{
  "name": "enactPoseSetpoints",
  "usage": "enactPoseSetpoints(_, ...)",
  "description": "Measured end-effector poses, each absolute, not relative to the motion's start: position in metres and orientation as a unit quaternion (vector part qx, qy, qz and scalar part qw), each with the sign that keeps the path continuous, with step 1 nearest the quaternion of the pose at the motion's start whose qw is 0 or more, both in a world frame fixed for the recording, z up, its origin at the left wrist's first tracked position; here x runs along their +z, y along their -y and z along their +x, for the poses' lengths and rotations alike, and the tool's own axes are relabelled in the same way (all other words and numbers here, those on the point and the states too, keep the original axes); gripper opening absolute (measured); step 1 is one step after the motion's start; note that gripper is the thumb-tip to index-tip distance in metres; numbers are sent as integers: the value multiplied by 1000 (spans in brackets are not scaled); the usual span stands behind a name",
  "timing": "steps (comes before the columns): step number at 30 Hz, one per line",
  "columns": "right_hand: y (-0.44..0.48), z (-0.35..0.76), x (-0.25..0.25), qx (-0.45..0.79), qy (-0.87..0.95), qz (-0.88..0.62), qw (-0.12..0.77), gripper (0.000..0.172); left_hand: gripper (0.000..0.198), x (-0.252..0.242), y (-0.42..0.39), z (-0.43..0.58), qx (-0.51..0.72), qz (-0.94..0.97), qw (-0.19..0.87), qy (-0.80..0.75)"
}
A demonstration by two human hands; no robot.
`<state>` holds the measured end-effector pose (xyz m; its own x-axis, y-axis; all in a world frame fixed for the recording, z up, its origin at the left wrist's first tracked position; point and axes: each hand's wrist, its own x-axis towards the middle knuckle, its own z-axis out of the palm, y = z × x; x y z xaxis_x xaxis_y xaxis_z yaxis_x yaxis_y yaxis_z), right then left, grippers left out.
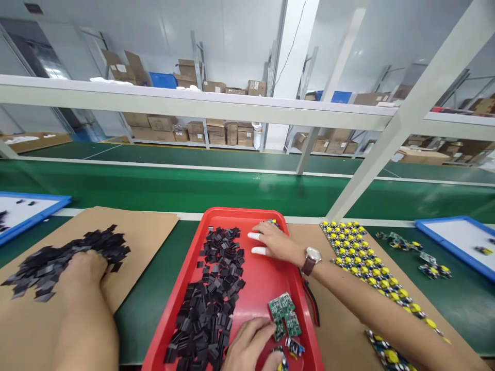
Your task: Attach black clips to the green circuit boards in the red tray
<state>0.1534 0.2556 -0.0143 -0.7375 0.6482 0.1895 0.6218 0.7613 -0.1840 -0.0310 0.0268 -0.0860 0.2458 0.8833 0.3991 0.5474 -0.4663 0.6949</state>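
My left hand (249, 346), at the bottom middle, has its fingers apart; their tips reach the edge of several green circuit boards (286, 305) in a red tray (237, 212). By its thumb lies a board with a yellow part (283, 361), cut off by the frame. My right hand (275, 241), with a watch on the wrist and white finger covers on two digits, is spread over the tray's far right part. Just beyond its knuckles a small board (274, 222) is partly hidden. Small black flat pieces (216, 288) fill the tray's left side.
At left, another person's hand (85, 265) rests in a black pile (42, 263) on cardboard (154, 229). Rows of yellow-topped boards (359, 255) lie right, partly under my forearm. Blue-rimmed trays (429, 224) stand at both sides. A slanting post (371, 159) and shelf (232, 105) rise ahead.
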Motion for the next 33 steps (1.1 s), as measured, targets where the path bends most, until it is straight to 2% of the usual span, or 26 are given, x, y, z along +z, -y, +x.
enactPoseSetpoints(8,-240,100,-28,134,897,-392,156,17,29,-65,-35,-38,327,823,177,-429)
enactPoseSetpoints(13,-235,117,-11,219,857,-421,200,4,26,-45,-30,-33,309,803,225,-458)
enactPoseSetpoints(17,-199,138,10,262,842,-396,257,9,29,-33,-29,-32,357,716,307,-514)
enactPoseSetpoints(22,-126,148,14,248,850,-356,299,14,53,-24,-36,-35,489,486,488,-535)
enactPoseSetpoints(25,-103,147,14,223,872,-329,287,17,47,-19,-45,-41,482,466,520,-529)
enactPoseSetpoints(27,-107,146,17,213,884,-322,263,24,40,-18,-52,-49,467,508,461,-558)
enactPoseSetpoints(30,-140,145,22,153,906,-331,217,39,32,-17,-63,-67,443,620,251,-597)
enactPoseSetpoints(33,-188,140,19,77,908,-368,187,33,30,-23,-70,-84,387,708,43,-589)
